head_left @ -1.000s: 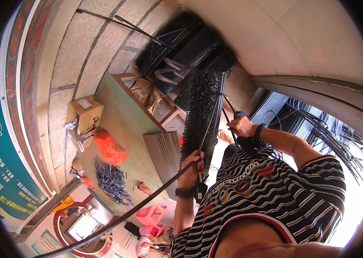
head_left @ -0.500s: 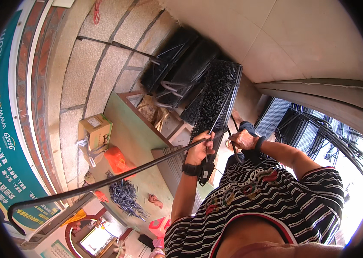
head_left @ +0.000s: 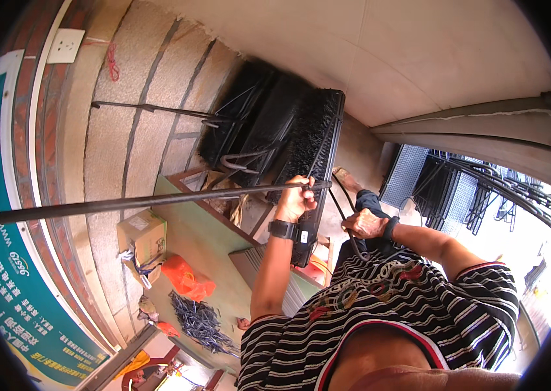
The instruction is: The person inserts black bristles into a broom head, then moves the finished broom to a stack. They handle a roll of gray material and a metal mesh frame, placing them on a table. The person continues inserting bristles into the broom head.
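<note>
My left hand (head_left: 296, 201), with a dark band at its wrist, is closed round a long black metal rod (head_left: 158, 199). The rod stretches far to the left and bends at its far end. My right hand (head_left: 367, 223) is closed round a thinner black bar (head_left: 347, 220) with a curled lower end; whether it joins the long rod I cannot tell. Just beyond my left hand stands a long black piece with a bristly face (head_left: 314, 133), its narrow lower end beside my left wrist.
Black panels (head_left: 239, 117) lean on the stone wall (head_left: 116, 130). On the green surface (head_left: 213, 254) are a cardboard box (head_left: 142, 236), an orange plastic bag (head_left: 185, 276) and a heap of dark strips (head_left: 200, 320). Black metal racks and rods (head_left: 451, 189) stand at the right.
The long rod has swung upward at its left end and now lies nearly level. Both hands keep their hold. The view has shifted a little.
</note>
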Demonstrator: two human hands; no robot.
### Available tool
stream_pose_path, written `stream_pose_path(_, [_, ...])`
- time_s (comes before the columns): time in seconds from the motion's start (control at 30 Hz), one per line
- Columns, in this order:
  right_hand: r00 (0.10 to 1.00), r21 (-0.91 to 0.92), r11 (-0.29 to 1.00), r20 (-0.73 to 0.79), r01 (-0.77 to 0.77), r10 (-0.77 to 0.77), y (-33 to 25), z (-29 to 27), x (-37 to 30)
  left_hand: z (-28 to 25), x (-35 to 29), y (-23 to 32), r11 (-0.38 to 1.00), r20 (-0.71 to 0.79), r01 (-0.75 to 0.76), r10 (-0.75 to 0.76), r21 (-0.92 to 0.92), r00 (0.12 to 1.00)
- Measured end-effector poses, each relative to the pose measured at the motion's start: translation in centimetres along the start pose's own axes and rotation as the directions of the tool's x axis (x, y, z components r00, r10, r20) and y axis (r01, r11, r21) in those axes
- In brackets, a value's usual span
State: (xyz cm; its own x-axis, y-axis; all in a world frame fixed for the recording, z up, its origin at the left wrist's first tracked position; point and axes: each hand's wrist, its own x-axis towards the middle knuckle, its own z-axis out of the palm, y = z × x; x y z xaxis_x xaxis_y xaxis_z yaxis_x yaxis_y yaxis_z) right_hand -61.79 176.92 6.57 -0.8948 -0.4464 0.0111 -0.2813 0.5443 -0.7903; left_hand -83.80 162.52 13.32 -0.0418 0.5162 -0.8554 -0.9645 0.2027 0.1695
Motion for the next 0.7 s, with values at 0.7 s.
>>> stream_pose_path(0.7, [0.992, 0.044, 0.997, -0.108, -0.061, 0.065, -0.1, 1.3, 0.3, -3.4, 4.8, 3.6, 0.996, -0.033, 0.046, -0.044, 0.075, 0.999])
